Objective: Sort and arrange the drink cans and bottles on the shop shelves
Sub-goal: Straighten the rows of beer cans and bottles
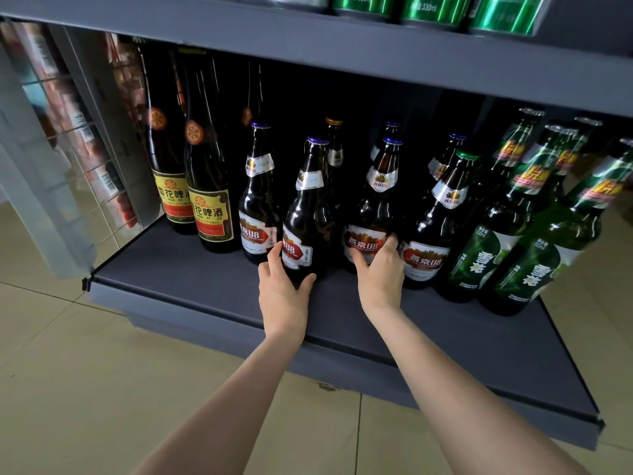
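Observation:
Several dark U8 beer bottles with red and white labels stand on the bottom shelf (205, 279). My left hand (282, 293) grips the base of one purple-capped U8 bottle (308, 214), thumb on its right, fingers on its left. My right hand (380, 272) grips the lower part of the blue-capped U8 bottle (376, 207) beside it, covering part of its label. Another U8 bottle (435, 228) with a green cap stands just right of my right hand.
Tall dark bottles with yellow labels (209, 200) stand at the left by a wire side panel (78, 138). Green bottles (548, 241) fill the right end. Green cans (431, 8) sit on the upper shelf. More U8 bottles stand behind. Tiled floor lies below.

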`<action>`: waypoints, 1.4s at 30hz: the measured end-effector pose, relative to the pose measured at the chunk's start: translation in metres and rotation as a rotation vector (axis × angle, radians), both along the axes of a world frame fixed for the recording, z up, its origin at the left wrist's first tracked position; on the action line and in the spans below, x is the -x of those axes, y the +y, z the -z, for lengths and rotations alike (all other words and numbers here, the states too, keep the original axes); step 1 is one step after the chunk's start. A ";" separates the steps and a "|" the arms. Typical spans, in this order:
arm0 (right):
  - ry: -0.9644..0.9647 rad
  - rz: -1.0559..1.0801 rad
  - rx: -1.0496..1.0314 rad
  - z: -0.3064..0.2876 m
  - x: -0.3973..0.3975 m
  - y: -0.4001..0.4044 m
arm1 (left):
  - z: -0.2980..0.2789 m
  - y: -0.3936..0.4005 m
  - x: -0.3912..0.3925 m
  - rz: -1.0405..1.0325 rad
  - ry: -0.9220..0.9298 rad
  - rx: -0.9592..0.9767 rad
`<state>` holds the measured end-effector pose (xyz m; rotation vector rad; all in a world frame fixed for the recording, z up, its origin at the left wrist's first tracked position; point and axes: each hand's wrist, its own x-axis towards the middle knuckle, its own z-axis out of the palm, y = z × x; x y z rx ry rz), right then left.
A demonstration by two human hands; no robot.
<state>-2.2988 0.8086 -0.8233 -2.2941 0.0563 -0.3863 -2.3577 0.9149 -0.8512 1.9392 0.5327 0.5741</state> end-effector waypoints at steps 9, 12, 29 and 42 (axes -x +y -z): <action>0.091 -0.179 0.133 0.023 0.021 -0.025 | 0.002 -0.016 -0.012 -0.091 0.036 -0.079; 0.072 -0.184 0.112 0.025 0.019 -0.026 | 0.003 -0.016 -0.013 -0.098 0.051 -0.096; 0.060 -0.195 0.098 0.028 0.019 -0.027 | -0.006 -0.024 -0.024 -0.130 0.086 -0.118; 0.056 -0.208 0.061 0.031 0.016 -0.029 | -0.002 -0.036 -0.051 -0.216 0.085 -0.052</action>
